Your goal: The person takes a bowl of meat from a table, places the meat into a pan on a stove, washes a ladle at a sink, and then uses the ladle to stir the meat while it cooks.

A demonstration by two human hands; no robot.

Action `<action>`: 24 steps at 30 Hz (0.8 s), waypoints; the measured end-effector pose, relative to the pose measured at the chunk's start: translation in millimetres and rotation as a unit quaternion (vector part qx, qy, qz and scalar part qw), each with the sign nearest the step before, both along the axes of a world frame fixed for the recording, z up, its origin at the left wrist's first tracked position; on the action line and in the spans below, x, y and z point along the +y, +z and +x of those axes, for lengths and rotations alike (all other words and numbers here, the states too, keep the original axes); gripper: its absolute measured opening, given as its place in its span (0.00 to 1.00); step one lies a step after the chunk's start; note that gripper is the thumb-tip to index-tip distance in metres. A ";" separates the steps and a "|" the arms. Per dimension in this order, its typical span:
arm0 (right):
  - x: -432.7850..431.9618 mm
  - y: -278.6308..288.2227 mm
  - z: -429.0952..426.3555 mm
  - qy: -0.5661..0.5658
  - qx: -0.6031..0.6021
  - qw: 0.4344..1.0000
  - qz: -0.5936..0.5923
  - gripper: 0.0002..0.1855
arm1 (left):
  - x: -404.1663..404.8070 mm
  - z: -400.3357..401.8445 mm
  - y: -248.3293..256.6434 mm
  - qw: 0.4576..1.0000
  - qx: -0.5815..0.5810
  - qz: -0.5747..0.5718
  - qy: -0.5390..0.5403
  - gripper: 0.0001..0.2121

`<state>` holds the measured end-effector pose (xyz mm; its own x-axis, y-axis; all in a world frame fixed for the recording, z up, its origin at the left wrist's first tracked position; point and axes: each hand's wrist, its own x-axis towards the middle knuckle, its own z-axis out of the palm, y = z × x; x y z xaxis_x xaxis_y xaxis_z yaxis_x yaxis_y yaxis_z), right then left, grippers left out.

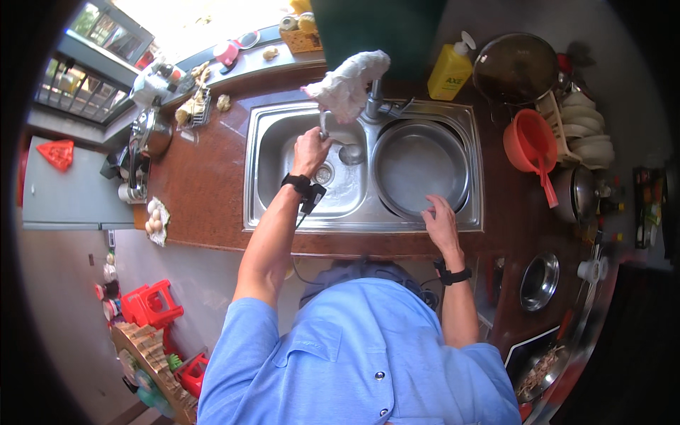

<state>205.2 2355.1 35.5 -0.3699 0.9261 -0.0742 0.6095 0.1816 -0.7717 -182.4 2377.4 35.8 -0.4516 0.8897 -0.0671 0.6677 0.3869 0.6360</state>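
My left hand [312,153] is over the left bowl of a double stainless-steel sink [276,175], its fingers closed around the metal end of the faucet spout [323,125]. A white cloth [348,87] with a pinkish edge drapes over the faucet [374,101] and hides most of the spout. Below and right of that hand is a small round metal item [351,154], too unclear to name. A large round metal basin [419,164] fills the right bowl. My right hand [441,218] hovers at the basin's near rim, fingers apart and holding nothing; contact with the rim is unclear.
Right of the sink are a yellow detergent bottle [450,71], a dark glass lid [515,69], a red plastic dipper [530,141] and stacked white bowls [584,125]. Eggs [155,218] sit near the counter's left edge. Nearby stands a metal pot [154,135].
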 end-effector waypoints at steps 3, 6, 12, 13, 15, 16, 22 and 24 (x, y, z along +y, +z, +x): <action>5.2 -2.0 18.7 -0.007 0.006 1.000 -0.006 0.21 | -9.9 6.3 -11.2 0.999 0.012 0.050 0.011 0.14; 11.5 -1.2 34.2 0.014 -0.013 1.000 -0.025 0.21 | -27.8 13.1 -15.1 0.989 -0.009 0.147 0.016 0.12; 15.1 -11.7 47.1 0.043 -0.027 0.998 -0.042 0.20 | -29.1 17.8 -12.6 0.977 -0.153 0.132 0.060 0.10; 17.5 -13.1 47.2 0.053 -0.028 0.998 -0.033 0.20 | -27.5 17.7 -14.1 0.974 -0.173 0.132 0.066 0.10; 23.7 -13.7 43.5 0.068 -0.030 0.997 -0.012 0.19 | -22.4 17.9 -13.6 0.981 -0.141 0.128 0.035 0.09; 27.8 -12.4 40.8 0.066 -0.036 0.997 -0.023 0.19 | -18.4 20.2 -12.2 0.982 -0.135 0.129 0.023 0.08; 21.1 -3.8 21.3 0.047 -0.029 0.998 -0.031 0.19 | -19.0 10.7 -9.1 0.979 -0.172 0.107 -0.005 0.06; 13.5 -4.9 9.6 0.036 -0.029 0.998 -0.037 0.19 | -20.5 1.1 -11.9 0.979 -0.162 0.120 -0.022 0.06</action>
